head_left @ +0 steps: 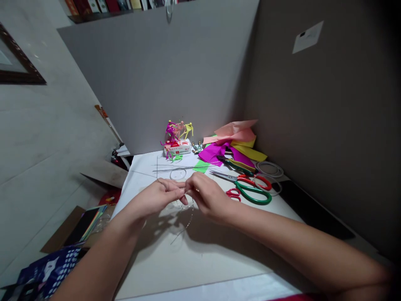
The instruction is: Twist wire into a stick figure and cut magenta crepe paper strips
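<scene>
Both hands meet above the middle of the table, pinching a thin twisted wire [191, 215]. My left hand [166, 191] has its thumb and fingertips closed on one part of it. Right beside, my right hand [205, 193] is closed with thumb and forefinger on the same wire. The wire loops below the fingers, and one end hangs down toward the lower left. The part between the fingertips is hidden. Behind the hands lie several straight wires [188, 168] and a wire ring [178, 174] on the white surface.
Right of my hands lie green-handled scissors [255, 194], red-handled scissors [233, 193], pliers [239, 166] and coiled wire [272, 169]. Coloured paper [234, 133] is piled behind them. Small colourful wire figures [180, 129] stand on a box [181, 149]. Grey panels [175, 83] border the table.
</scene>
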The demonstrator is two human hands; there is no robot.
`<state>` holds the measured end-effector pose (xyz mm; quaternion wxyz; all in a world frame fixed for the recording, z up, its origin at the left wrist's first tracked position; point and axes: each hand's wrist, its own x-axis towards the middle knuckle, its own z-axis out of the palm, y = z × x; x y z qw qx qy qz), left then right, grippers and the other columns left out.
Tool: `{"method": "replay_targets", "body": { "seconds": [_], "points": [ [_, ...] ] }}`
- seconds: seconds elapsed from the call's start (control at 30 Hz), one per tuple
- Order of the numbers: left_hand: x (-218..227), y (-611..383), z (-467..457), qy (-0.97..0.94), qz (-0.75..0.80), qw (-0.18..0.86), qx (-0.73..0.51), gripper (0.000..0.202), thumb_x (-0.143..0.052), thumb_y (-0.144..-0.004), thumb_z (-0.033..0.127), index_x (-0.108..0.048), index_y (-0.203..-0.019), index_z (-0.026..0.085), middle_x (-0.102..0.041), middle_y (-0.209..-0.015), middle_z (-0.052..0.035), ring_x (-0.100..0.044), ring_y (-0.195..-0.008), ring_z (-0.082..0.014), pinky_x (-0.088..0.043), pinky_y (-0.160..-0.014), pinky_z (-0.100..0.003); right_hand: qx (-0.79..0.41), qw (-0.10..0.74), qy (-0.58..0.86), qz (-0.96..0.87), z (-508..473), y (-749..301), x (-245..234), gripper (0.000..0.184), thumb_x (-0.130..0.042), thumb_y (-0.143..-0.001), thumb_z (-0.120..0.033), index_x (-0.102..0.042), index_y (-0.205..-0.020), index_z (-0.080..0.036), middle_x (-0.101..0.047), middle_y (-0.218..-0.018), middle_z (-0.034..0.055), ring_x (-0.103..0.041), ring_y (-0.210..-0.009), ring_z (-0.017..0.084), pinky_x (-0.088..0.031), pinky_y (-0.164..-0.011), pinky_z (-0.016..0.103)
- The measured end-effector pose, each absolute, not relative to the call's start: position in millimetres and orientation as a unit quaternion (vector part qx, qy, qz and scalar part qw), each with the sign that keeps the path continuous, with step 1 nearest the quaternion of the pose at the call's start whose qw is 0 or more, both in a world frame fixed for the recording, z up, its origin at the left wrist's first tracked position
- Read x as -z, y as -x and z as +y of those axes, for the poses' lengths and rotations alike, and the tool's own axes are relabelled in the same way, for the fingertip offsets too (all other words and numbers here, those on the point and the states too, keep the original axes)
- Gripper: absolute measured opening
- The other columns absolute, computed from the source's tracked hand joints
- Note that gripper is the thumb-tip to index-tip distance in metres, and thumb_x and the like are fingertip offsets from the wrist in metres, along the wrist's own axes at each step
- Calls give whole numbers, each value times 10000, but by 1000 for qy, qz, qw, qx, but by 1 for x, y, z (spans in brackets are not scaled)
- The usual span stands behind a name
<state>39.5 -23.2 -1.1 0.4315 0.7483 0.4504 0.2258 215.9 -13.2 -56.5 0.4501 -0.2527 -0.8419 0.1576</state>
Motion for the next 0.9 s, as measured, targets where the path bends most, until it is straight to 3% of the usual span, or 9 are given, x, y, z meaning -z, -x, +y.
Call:
{"method": "replay_targets", "body": {
  "seconds": [0.1, 0.17, 0.27, 0.37, 0.5, 0.73, 0.9],
  "points": [
    [7, -40, -22, -711, 484, 443, -252, 301, -550, -787, 404, -725, -697, 176, -710, -885, -87, -594, -957, -244, -403, -885, -353, -357, 473, 317, -740, -10, -212, 59, 89, -388, -888, -198, -442, -819, -184, -500, -734, 8, -465, -679, 137, -380, -610, 248],
    [12, -40, -20, -694, 485, 465, -260, 291, -577, -768, 406, -728, -706, 165, -711, -925, -99, -585, -999, -258, -395, -904, -364, -366, 456, 332, -740, -9, -212, 58, 89, -414, -877, -204, -452, -800, -183, -509, -737, 9, -476, -699, 144, -384, -632, 259],
    [18, -40, -17, -673, 479, 486, -286, 244, -594, -756, 363, -724, -705, 162, -709, -964, -95, -566, -1050, -253, -390, -913, -338, -172, 463, 315, -810, -9, -216, 55, 34, -483, -834, -159, -500, -807, -172, -552, -829, 49, -475, -811, 178, -365, -724, 311],
    [20, -41, -17, -681, 480, 468, -295, 214, -583, -752, 315, -700, -671, 155, -711, -824, -67, -604, -882, -225, -426, -797, -311, 54, 460, 239, -854, -10, -221, 53, 118, -463, -838, -102, -549, -877, -173, -588, -917, 77, -454, -859, 198, -335, -741, 342],
    [20, -45, -18, -707, 446, 464, -292, 191, -572, -729, 253, -645, -584, 152, -667, -724, -43, -572, -740, -185, -424, -696, -283, 187, 387, 152, -890, -10, -224, 54, 149, -449, -832, -89, -563, -781, -170, -580, -798, 54, -417, -739, 175, -311, -651, 322],
    [19, -47, -18, -754, 422, 420, -278, 208, -554, -752, 235, -623, -574, 150, -631, -741, -32, -539, -761, -174, -417, -695, -270, 134, 330, 174, -918, -13, -225, 47, 117, -502, -704, -150, -560, -805, -143, -570, -865, 94, -418, -768, 198, -331, -635, 325],
    [13, -43, -20, -773, 410, 419, -241, 277, -561, -784, 285, -668, -561, 160, -678, -807, -61, -575, -833, -205, -422, -784, -301, -34, 416, 208, -885, -17, -222, 45, 37, -531, -763, -179, -553, -747, -153, -558, -779, 66, -445, -711, 164, -356, -631, 292]
  ]
}}
